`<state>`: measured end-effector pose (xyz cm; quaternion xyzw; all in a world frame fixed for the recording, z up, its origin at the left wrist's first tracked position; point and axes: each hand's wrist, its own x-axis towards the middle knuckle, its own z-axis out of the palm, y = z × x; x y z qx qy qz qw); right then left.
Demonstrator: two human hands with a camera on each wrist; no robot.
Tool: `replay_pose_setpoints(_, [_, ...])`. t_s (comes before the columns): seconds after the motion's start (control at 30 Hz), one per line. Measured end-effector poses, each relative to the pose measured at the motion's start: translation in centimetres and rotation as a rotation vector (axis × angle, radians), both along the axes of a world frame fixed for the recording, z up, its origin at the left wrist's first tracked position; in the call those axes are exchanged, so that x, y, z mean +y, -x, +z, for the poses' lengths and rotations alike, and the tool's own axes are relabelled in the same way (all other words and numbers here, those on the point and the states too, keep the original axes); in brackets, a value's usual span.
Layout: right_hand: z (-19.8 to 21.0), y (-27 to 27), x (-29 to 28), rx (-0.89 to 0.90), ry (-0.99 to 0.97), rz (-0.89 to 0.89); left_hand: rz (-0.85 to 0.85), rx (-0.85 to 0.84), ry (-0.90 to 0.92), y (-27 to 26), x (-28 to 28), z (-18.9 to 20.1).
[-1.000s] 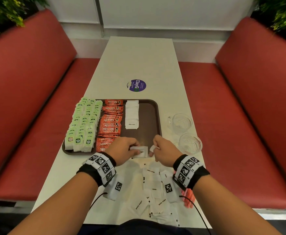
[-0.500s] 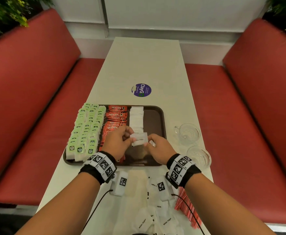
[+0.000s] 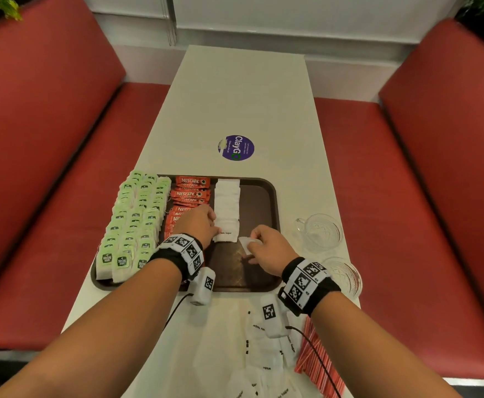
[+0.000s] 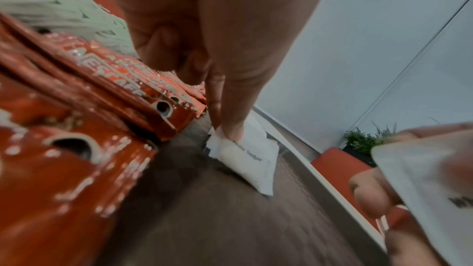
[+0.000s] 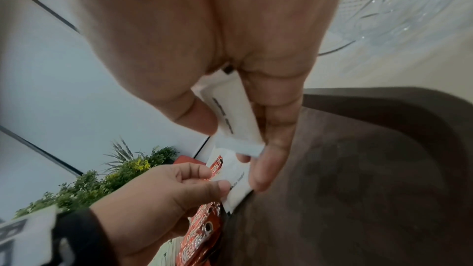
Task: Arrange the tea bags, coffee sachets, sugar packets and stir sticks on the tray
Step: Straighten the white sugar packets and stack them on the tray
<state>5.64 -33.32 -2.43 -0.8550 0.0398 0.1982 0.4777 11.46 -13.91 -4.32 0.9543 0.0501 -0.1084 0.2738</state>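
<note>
Head: my left hand [image 3: 197, 225] pinches the nearest packet of one sugar column [image 3: 227, 209] on the tray [image 3: 272, 196]; two glass cups [image 3: 319, 231] beside it. Left wrist: fingertip [image 4: 230, 128] on one sugar packet [image 4: 252, 162]. Right wrist: my right hand [image 5: 230, 58] pinches one packet [image 5: 235, 114].

1. A round purple sticker [image 3: 236, 147] lies on the white counter [image 3: 243, 90], toward 12 o'clock.
2. Two clear glass cups [image 3: 319, 231] stand at 3 o'clock.
3. Red benches [image 3: 424, 173] flank both sides.
4. Green plants [image 5: 122, 171] fill the far corners.
</note>
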Motion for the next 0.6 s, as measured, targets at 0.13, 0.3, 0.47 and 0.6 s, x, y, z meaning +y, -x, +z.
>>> replay_pose_setpoints(0.13, [-0.6, -0.8, -0.1, -0.116, 0.092, 0.045, -0.01, 0.005, -0.025, -0.3, 0.2, 0.1])
replay_pose_setpoints(0.3, [-0.9, -1.5, 0.4, -0.166, 0.034, -0.027, -0.089, -0.155, 0.142, 1.3, 0.4, 2.6])
replay_pose_setpoints(0.47, [-0.9, -2.3, 1.3, -0.201, -0.009, -0.032, -0.3, -0.063, 0.212, 2.5, 0.7, 2.5])
replay_pose_setpoints(0.6, [-1.4, -2.7, 1.7, -0.156, 0.0, -0.048, -0.244, -0.038, 0.159, 2.0, 1.0, 1.6])
